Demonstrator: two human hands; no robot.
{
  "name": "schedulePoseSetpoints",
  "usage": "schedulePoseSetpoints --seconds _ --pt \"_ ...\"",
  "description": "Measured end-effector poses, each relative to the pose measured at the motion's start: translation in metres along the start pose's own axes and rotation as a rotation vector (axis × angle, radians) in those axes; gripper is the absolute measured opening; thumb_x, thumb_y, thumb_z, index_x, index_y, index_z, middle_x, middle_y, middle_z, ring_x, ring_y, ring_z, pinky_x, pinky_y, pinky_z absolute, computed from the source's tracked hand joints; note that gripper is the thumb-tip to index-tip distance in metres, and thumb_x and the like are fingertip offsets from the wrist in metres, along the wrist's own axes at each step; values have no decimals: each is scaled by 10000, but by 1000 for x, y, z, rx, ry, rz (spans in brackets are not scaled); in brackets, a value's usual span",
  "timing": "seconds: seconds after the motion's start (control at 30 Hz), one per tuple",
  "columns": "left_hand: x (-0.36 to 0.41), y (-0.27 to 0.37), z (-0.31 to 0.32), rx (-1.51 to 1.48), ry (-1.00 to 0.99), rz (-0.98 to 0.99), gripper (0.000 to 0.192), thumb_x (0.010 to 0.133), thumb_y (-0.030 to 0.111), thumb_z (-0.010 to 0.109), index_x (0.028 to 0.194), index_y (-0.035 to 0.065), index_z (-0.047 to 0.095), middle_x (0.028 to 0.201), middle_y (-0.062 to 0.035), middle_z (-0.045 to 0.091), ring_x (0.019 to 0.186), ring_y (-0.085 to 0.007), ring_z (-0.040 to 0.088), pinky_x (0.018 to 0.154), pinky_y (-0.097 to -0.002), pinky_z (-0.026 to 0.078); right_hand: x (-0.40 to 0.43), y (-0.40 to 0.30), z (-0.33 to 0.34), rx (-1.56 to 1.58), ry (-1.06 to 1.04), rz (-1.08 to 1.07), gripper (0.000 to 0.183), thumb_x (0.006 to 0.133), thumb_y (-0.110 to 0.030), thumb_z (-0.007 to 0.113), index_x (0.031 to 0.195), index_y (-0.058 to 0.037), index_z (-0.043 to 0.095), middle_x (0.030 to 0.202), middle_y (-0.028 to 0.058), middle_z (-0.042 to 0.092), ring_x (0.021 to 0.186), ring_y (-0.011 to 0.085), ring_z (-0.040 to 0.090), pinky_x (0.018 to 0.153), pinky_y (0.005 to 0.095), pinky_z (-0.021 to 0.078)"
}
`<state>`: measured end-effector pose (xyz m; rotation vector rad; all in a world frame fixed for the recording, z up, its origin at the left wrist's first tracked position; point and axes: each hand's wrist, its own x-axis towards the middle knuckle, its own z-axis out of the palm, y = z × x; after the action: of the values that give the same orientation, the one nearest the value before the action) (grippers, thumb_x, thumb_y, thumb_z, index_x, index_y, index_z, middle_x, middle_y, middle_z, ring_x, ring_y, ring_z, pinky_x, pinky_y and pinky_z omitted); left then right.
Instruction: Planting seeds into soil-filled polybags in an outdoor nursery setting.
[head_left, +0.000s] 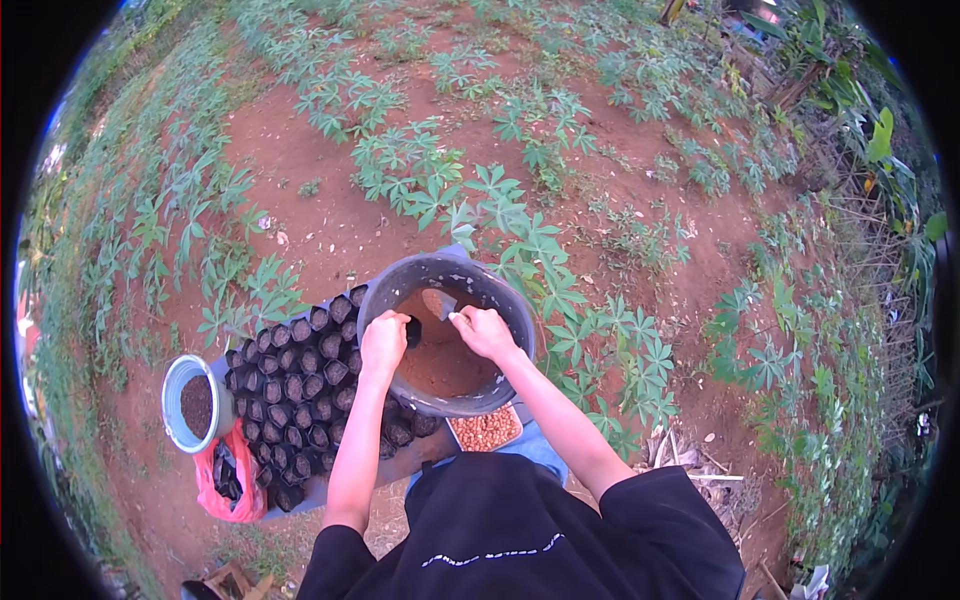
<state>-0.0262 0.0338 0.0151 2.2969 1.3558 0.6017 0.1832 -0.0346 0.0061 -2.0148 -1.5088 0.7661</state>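
Observation:
My right hand (484, 330) grips a small hand trowel (448, 304) whose blade carries some reddish soil. Both are over the inside of a large dark plastic bucket (523, 300) with brown soil (442, 369) at its bottom. At the bucket's left side, my left hand (385, 343) is closed on a black plastic planting bag (413, 331). That bag hangs inside the rim, mostly behind my fingers, so its contents cannot be seen. Left of the bucket stand several rows of soil-filled black planting bags (292, 388), packed close together.
A shallow container of orange-yellow kernels (486, 429) sits between the bucket and my body. At far left are a light-blue pail (171, 405) of dark soil and a pink plastic bag (244, 502) holding black plastic. Leafy cassava plants (536, 251) grow beyond the bucket.

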Motion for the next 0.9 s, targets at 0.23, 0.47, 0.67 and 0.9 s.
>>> schedulePoseSetpoints --seconds 0.23,0.47,0.67,0.9 --pt "9 2 11 -92 -44 -132 136 839 92 643 972 66 633 839 -190 688 836 -365 680 755 -470 543 2 1 -5 42 72 -37 354 946 -342 565 954 -8 679 672 157 664 673 288 690 683 394 523" --pt "6 4 4 -176 -64 -166 180 824 63 667 982 65 580 795 -174 686 807 -357 687 717 -460 543 -6 -7 -3 67 55 -156 334 933 -309 585 957 17 653 686 197 647 707 345 682 696 415 517" --pt "4 5 1 -198 -39 -173 169 827 61 652 977 62 575 790 -181 683 803 -366 685 717 -468 541 -8 -8 -3 60 19 -313 263 926 -243 607 961 18 608 776 216 656 773 374 672 700 439 510" --pt "5 7 -1 -57 -70 -145 145 834 80 628 966 58 570 791 -229 665 812 -404 674 724 -510 535 2 26 11 -433 -46 173 304 912 -270 607 965 21 679 938 266 686 906 422 679 803 478 562"
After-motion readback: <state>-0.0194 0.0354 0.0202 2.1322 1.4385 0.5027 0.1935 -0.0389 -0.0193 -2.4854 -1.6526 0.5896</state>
